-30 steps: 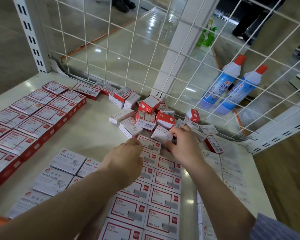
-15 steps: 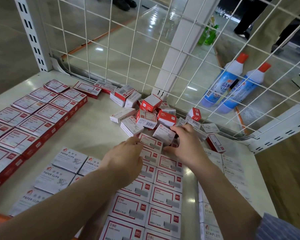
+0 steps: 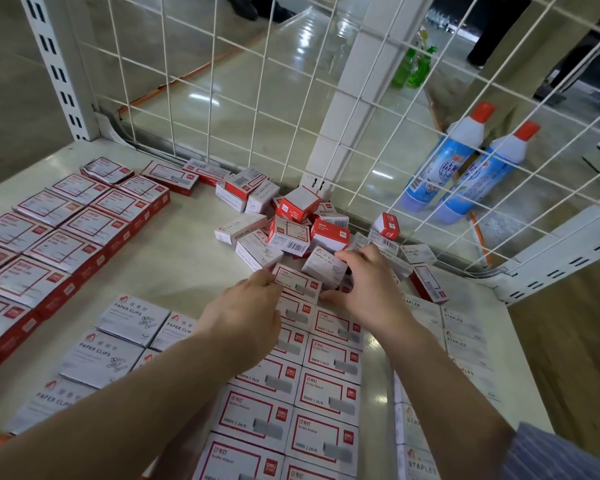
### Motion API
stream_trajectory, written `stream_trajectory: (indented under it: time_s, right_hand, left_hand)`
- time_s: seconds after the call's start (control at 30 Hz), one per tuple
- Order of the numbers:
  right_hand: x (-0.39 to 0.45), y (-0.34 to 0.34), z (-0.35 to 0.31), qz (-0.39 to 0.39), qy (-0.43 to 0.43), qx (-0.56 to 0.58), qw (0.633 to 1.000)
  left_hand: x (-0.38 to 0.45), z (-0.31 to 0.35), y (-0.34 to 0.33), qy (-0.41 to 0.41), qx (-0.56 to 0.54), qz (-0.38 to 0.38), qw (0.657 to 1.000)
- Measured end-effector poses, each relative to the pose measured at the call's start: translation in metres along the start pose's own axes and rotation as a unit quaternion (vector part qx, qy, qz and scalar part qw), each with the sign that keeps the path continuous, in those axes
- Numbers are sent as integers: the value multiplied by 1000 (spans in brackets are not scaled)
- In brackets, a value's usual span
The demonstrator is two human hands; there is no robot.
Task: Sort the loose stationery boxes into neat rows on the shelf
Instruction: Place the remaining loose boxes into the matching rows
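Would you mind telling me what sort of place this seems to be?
Probably a shop or stockroom: a white metal shelf backed by wire mesh, rows of boxed staples and paper clips, cleaner bottles behind.

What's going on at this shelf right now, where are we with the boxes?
A person is sorting stationery boxes on a white shelf. Both hands meet at the far end of the middle row of red-framed staple boxes: the left hand holds one red-framed box by its edge, and the right hand reaches beside it. A loose pile of small boxes waits unsorted by the wire mesh. Paper clip boxes already lie in rows to the left.
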State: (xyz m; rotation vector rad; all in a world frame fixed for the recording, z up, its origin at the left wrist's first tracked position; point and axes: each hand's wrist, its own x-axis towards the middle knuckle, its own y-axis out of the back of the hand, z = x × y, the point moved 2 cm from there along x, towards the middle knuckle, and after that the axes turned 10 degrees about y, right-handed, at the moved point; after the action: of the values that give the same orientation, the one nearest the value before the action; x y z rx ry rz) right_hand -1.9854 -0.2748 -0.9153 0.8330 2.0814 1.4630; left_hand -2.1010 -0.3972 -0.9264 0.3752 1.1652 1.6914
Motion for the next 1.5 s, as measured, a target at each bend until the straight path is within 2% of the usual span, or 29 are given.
stream_trajectory:
  time_s: [0.33, 0.63, 0.9, 1.07, 1.2, 1.33, 1.5]
  right_hand:
    - [2, 0, 0, 17, 5, -10, 1000]
    - [-8, 12, -1, 82, -9, -1, 997]
    - [-39, 19, -28, 102, 34, 68, 992]
    - [-65, 18, -52, 108, 61, 144, 982]
    - [-78, 13, -65, 106, 78, 157, 979]
    - [-81, 9, -72, 108, 98, 150, 978]
    - [-82, 5, -83, 112, 111, 143, 977]
  left_hand:
    - [1, 1, 5, -19, 35, 1, 999]
    - [-10, 2, 16, -18, 7, 13, 1000]
    - [-26, 1, 30, 25, -112, 29, 993]
    - [-38, -8, 35, 41, -243, 47, 968]
    - [-49, -19, 33, 44, -315, 10, 948]
    - [-56, -27, 31, 50, -320, -1, 946]
    - [-57, -32, 31, 35, -283, 28, 958]
